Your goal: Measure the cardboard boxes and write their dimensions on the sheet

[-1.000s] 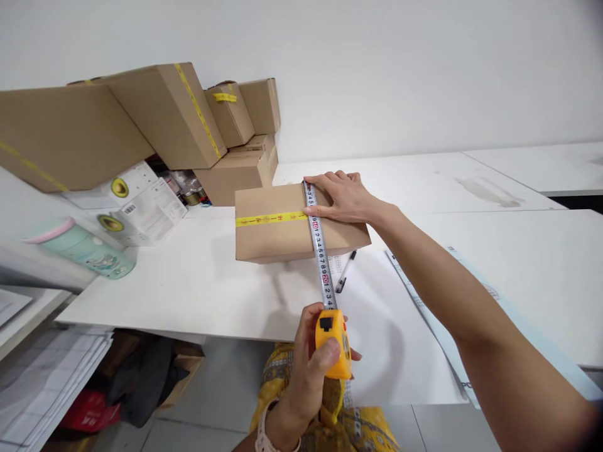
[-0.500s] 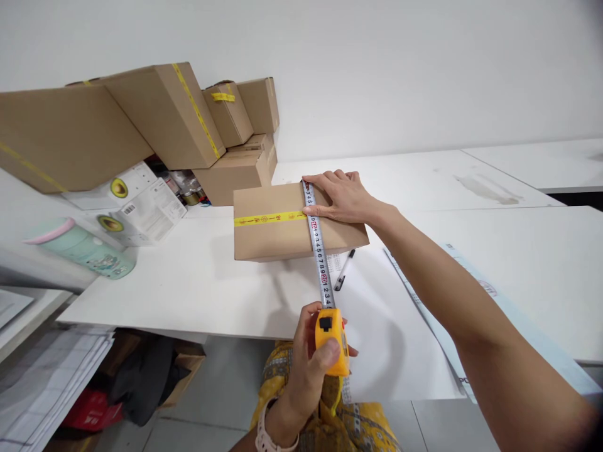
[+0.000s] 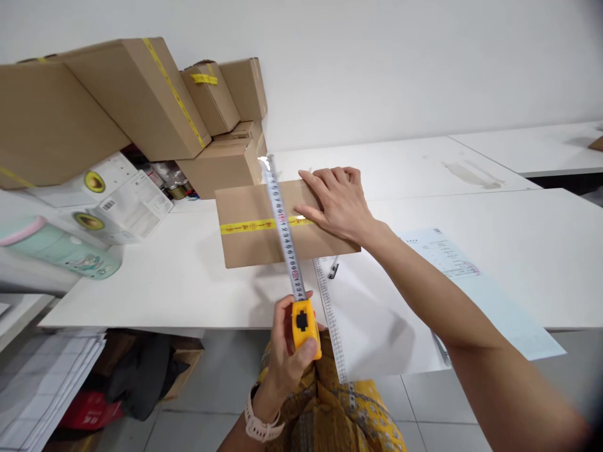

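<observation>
My left hand (image 3: 281,364) is wrapped round a yellow tape measure (image 3: 308,336) in front of the table's edge. Its metal blade (image 3: 288,245) is pulled out, slanting up and left across a cardboard box (image 3: 247,248) with yellow printed tape. The blade's free end stands past the box's far edge, with no hand on it. On the box's right part lies my right hand (image 3: 336,204), fingers spread over the top, apart from the blade. Part of the box's right end is hidden under that hand.
Cardboard boxes (image 3: 141,94) are stacked at the back left, by white avocado-print boxes (image 3: 129,194) and a green tumbler (image 3: 70,251). A spiral notebook (image 3: 372,326) with a pen (image 3: 333,269) and a pale blue sheet (image 3: 475,282) lie right of centre, the notebook overhanging the table edge.
My right hand has let go of the blade's end and now rests on the box. The tape measure and blade have shifted left. The camera view has shifted too.
</observation>
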Action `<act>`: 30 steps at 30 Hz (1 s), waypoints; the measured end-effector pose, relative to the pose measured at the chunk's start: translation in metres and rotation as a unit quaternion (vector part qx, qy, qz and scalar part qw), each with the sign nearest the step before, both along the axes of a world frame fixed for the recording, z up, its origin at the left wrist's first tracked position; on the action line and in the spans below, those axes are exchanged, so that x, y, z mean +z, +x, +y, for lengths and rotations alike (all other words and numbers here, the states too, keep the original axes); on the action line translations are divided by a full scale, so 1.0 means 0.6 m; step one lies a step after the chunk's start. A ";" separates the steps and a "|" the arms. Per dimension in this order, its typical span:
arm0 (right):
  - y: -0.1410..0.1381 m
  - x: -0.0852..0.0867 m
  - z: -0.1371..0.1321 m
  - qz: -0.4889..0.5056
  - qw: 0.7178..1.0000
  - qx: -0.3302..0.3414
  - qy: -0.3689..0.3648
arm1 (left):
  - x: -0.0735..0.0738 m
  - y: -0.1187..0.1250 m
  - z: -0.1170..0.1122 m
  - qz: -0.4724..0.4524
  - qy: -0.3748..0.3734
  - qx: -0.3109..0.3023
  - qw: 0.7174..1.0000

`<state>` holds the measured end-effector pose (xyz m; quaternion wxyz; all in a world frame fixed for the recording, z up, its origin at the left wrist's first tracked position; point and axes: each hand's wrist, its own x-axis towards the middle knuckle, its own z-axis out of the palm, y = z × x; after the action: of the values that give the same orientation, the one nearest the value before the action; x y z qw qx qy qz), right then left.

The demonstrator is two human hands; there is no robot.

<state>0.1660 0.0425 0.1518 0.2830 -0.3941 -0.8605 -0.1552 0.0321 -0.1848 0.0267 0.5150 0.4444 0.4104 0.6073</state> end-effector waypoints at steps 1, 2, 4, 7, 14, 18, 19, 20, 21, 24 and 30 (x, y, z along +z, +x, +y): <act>0.000 -0.004 -0.006 0.005 1.000 0.001 0.004 | -0.003 0.002 -0.001 0.004 -0.015 -0.028 0.999; -0.001 -0.009 -0.011 0.008 1.000 0.003 0.007 | -0.006 0.004 -0.003 0.008 -0.030 -0.052 0.998; -0.003 -0.022 -0.013 0.013 1.000 0.003 0.007 | -0.010 0.009 -0.007 0.017 -0.055 -0.081 0.995; -0.007 -0.049 -0.006 0.013 1.000 -0.003 -0.012 | -0.012 0.012 -0.012 0.029 -0.077 -0.080 0.993; -0.006 -0.121 0.020 0.006 0.997 0.006 -0.080 | -0.016 0.004 -0.011 0.021 -0.106 -0.057 0.993; -0.005 -0.118 0.014 0.039 0.994 0.018 -0.097 | -0.022 0.003 -0.010 0.024 -0.094 -0.053 0.994; -0.003 -0.112 0.010 0.062 0.992 0.020 -0.110 | -0.023 0.003 -0.011 0.025 -0.094 -0.054 0.994; 0.000 -0.105 0.006 0.096 0.987 0.017 -0.127 | -0.023 0.003 -0.012 0.026 -0.094 -0.057 0.994; 0.004 -0.096 0.002 0.141 0.979 0.009 -0.148 | -0.022 0.002 -0.013 0.029 -0.096 -0.064 0.993; 0.024 -0.069 -0.013 0.298 0.928 -0.003 -0.225 | -0.018 -0.002 -0.021 0.053 -0.096 -0.100 0.989; 0.071 -0.040 -0.057 0.467 0.808 0.075 -0.351 | -0.023 -0.014 -0.046 0.141 -0.095 -0.131 0.977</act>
<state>0.2087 0.0081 0.1278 0.5038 -0.4260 -0.6474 0.3816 0.0235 -0.2125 0.0128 0.5673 0.5246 0.4724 0.4242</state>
